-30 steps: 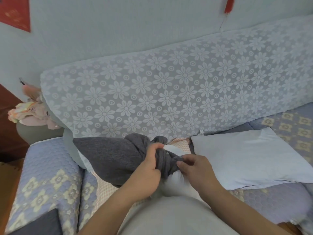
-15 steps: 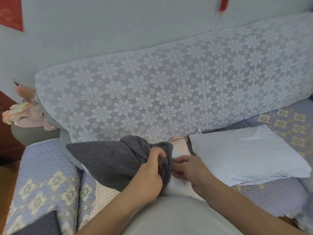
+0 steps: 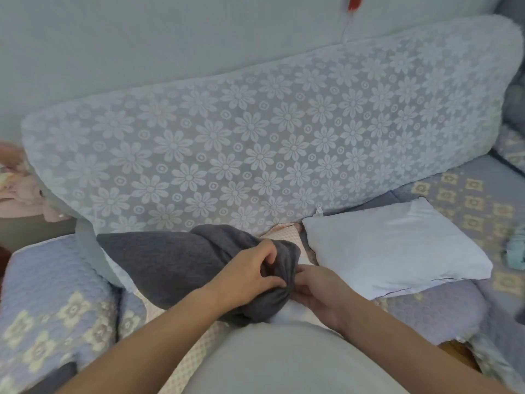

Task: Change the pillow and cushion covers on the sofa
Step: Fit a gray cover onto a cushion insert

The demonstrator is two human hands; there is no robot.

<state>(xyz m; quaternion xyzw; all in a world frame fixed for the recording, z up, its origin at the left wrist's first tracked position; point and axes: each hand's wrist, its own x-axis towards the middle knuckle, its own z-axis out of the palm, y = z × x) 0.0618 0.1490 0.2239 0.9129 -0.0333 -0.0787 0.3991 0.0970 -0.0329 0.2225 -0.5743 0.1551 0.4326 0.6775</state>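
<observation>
A dark grey cushion cover (image 3: 170, 260) lies partly over a white cushion insert (image 3: 295, 312) on the sofa seat in front of me. My left hand (image 3: 247, 275) grips the bunched open end of the grey cover, fingers curled into the fabric. My right hand (image 3: 321, 291) holds the white insert at the cover's mouth, its fingertips hidden by grey fabric. A bare white pillow (image 3: 395, 248) lies flat on the seat to the right, apart from both hands.
The sofa backrest (image 3: 255, 143) wears a white lace flower throw. Quilted blue-and-yellow covers lie over the left armrest (image 3: 51, 302) and the seat at right (image 3: 466, 200). A pink cloth bundle (image 3: 17, 191) sits at far left, a teal item (image 3: 515, 248) at the right edge.
The grey cover has been drawn further down over the white insert, so less white shows. Both hands stay at its mouth. The view has swung right.
</observation>
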